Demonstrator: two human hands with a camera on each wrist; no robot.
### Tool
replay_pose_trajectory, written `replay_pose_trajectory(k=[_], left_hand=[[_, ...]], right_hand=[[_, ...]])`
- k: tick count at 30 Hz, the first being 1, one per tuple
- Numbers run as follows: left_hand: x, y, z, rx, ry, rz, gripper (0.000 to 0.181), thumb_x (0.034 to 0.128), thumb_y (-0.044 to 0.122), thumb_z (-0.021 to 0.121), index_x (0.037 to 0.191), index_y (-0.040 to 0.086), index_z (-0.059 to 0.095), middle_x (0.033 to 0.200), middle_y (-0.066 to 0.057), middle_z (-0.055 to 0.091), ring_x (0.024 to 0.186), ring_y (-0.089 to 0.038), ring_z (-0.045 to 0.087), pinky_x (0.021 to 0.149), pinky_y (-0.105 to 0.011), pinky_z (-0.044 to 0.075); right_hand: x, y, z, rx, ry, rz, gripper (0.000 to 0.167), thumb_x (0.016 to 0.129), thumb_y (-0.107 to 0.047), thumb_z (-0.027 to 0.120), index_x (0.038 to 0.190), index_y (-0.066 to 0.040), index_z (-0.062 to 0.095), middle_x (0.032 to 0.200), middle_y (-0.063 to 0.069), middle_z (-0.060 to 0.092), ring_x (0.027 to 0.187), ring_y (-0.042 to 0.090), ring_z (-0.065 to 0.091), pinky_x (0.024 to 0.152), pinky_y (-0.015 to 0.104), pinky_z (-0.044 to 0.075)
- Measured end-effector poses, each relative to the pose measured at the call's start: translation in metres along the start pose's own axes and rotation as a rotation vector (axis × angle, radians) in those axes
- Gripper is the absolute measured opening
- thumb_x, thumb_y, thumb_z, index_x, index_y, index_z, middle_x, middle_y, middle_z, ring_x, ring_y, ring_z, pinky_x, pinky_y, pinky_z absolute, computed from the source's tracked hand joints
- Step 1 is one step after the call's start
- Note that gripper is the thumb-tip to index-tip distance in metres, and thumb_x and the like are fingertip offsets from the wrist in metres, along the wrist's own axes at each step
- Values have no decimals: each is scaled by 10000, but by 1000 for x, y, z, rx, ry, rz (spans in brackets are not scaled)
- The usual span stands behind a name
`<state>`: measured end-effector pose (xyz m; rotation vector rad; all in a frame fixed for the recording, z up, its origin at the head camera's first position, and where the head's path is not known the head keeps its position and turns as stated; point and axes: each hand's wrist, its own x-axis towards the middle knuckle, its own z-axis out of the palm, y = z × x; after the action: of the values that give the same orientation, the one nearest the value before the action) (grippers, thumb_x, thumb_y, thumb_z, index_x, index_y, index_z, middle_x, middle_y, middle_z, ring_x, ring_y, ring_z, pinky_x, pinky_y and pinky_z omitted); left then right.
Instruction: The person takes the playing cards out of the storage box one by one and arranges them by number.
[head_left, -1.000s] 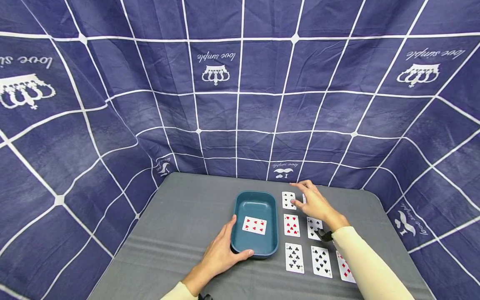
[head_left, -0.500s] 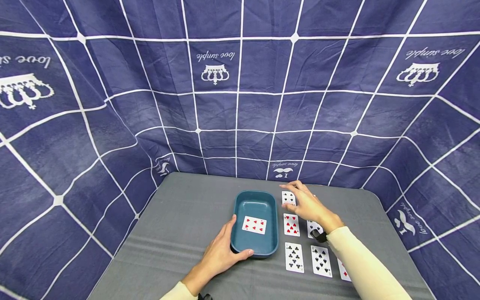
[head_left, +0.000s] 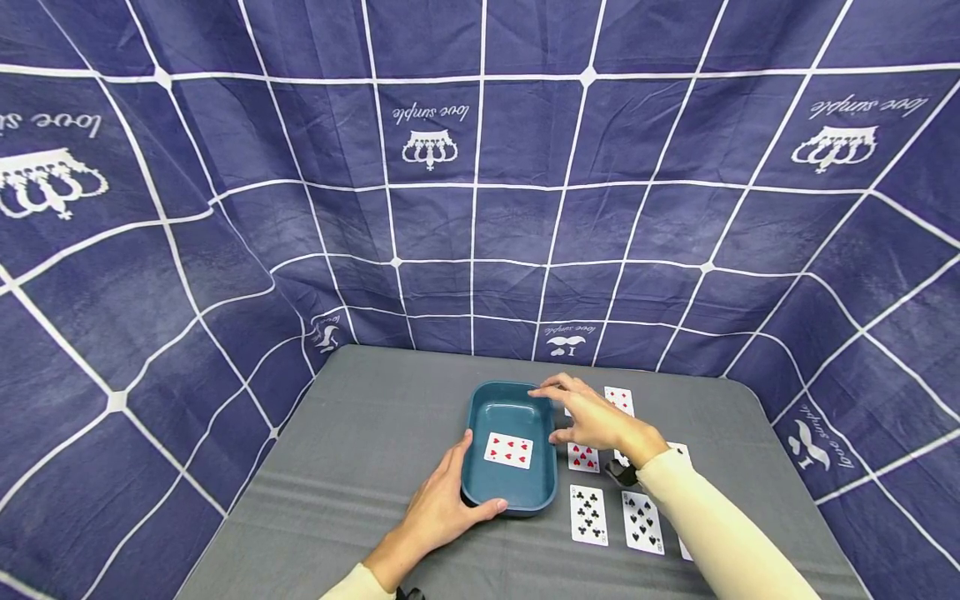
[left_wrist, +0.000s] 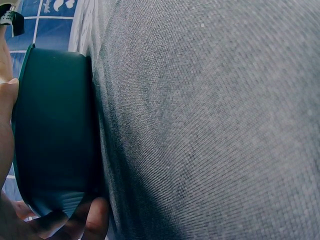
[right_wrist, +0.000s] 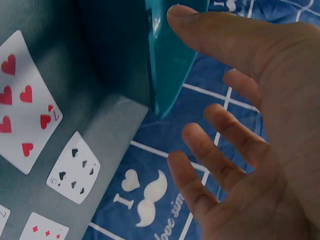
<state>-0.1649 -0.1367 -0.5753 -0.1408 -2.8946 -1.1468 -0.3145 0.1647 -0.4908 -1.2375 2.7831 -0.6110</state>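
Observation:
My left hand holds the near left corner of a teal-blue plastic tray, its fingers along the left side and its thumb at the front edge. In the left wrist view, fingertips lie against the tray's outer wall. A six of hearts lies face up inside. Over the tray's right rim hovers my right hand, fingers spread and holding nothing. Beneath it, the seven of hearts is partly covered; the right wrist view shows the six of spades lying flat.
Face-up cards lie in rows right of the tray: an eight of clubs, an eight of spades and a diamond card among them. My right sleeve hides parts of others. Blue grid-patterned cloth hangs behind the grey table.
My right hand has moved left, from above the top-row cards to the tray's right rim, uncovering the diamond card. The left hand, tray and card inside have stayed put.

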Motion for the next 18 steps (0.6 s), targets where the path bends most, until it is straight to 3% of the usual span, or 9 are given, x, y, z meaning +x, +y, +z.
replay_pose_trajectory(k=[18], left_hand=[[0, -1, 0, 10, 6, 16, 1314, 846, 709, 973, 1847, 154, 328, 1791, -150, 537, 1470, -471, 695, 1089, -714, 618]], right_hand=[[26, -26, 14, -79, -176, -136, 848, 879, -217, 1053, 1637, -161, 677, 1645, 131, 623, 1480, 381, 644, 1203, 633, 578]])
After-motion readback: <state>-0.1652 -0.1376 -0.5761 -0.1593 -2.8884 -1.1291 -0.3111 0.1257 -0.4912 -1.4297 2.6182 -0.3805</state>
